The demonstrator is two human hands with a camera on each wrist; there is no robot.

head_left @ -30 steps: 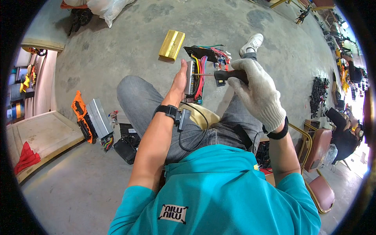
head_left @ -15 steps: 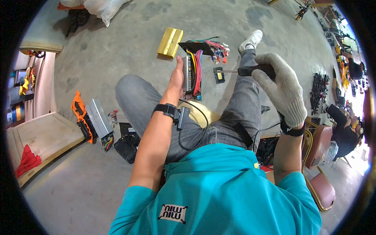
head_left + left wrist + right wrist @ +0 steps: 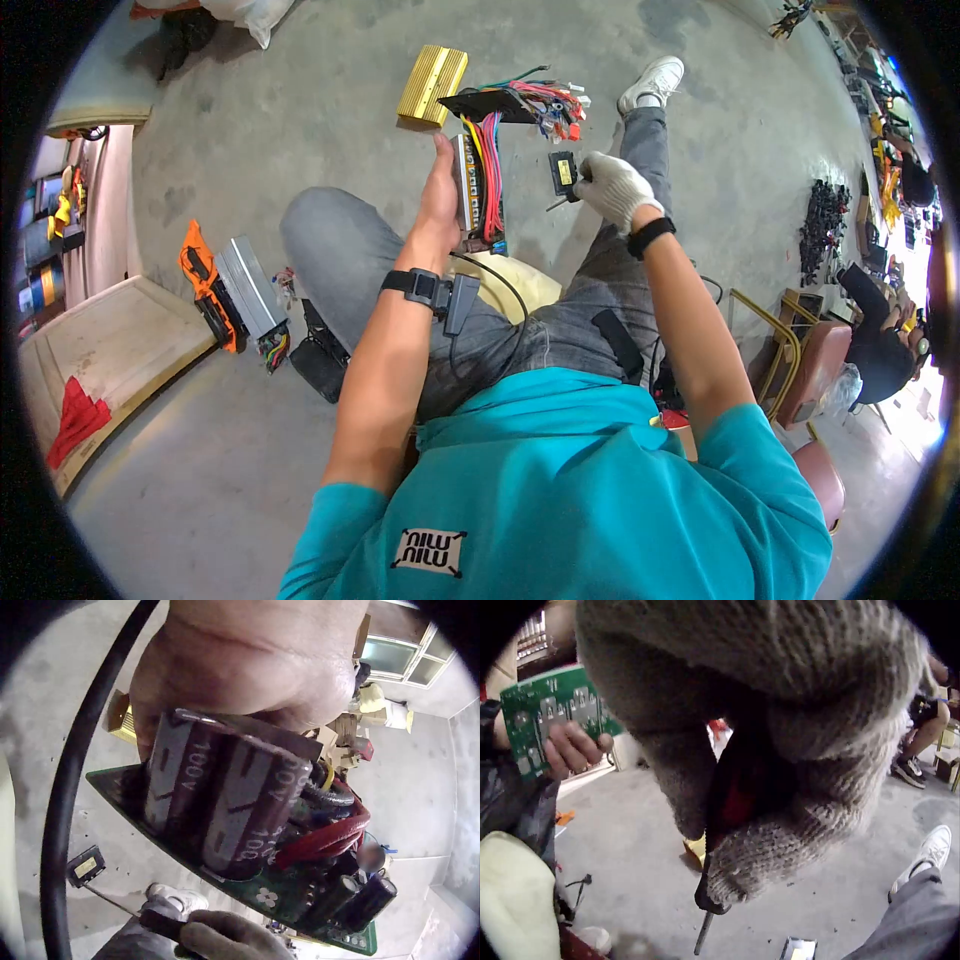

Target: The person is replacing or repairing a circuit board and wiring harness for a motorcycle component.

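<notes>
My bare left hand (image 3: 438, 200) holds a green circuit board (image 3: 259, 896) upright by its left side in the head view. Large 100V capacitors (image 3: 236, 810) stand on the board just under the palm in the left wrist view. Thick pink, red and yellow wires (image 3: 490, 180) run along the board to a black plate (image 3: 492, 106) with loose connectors beyond it. My gloved right hand (image 3: 615, 187) grips a screwdriver by its dark handle (image 3: 724, 840), with the metal shaft (image 3: 703, 934) pointing down. Beside that hand, on the floor, lies a small black yellow-labelled box (image 3: 562, 174).
A gold finned case (image 3: 433, 86) lies on the concrete floor ahead. On the left are an orange tool-like item (image 3: 205, 285), a silver case (image 3: 250, 285) and a wooden panel (image 3: 115, 355) with a red cloth. Chairs (image 3: 815, 375) and another person (image 3: 880, 325) are at the right.
My right hand and the screwdriver have moved off the board to the right, then forward and back left beside the small black box. My left hand keeps holding the board.
</notes>
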